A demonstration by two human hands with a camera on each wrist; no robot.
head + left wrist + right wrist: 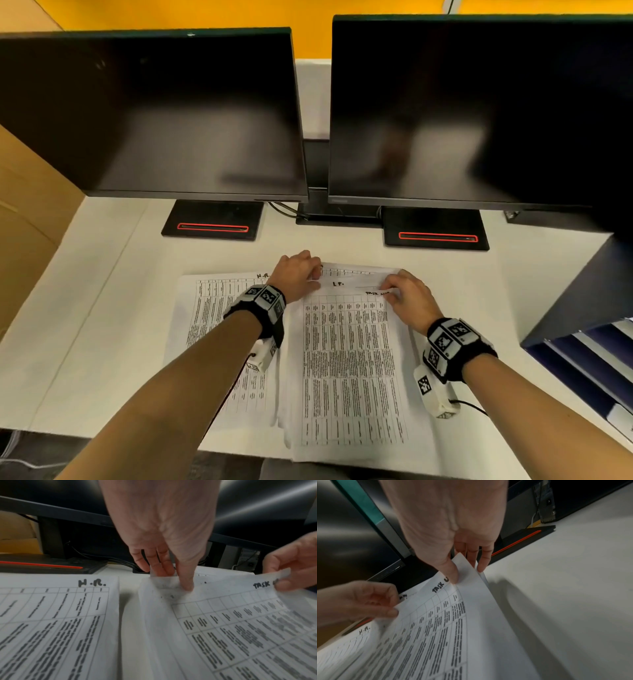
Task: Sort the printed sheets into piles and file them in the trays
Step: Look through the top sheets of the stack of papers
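Head view high above the tabletop (479, 291), facing down and forward, wrist views close behind each grip, both sharing the lifted top sheet (223, 615)

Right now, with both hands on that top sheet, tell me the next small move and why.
Probably lift the top sheet clear of the stack. The right hand already pinches its far corner by the handwritten "TASK" heading, the left hand holds the other far corner, and that edge is already raised. The H.R. sheet lies separately to the left, so this one likely needs its own pile.
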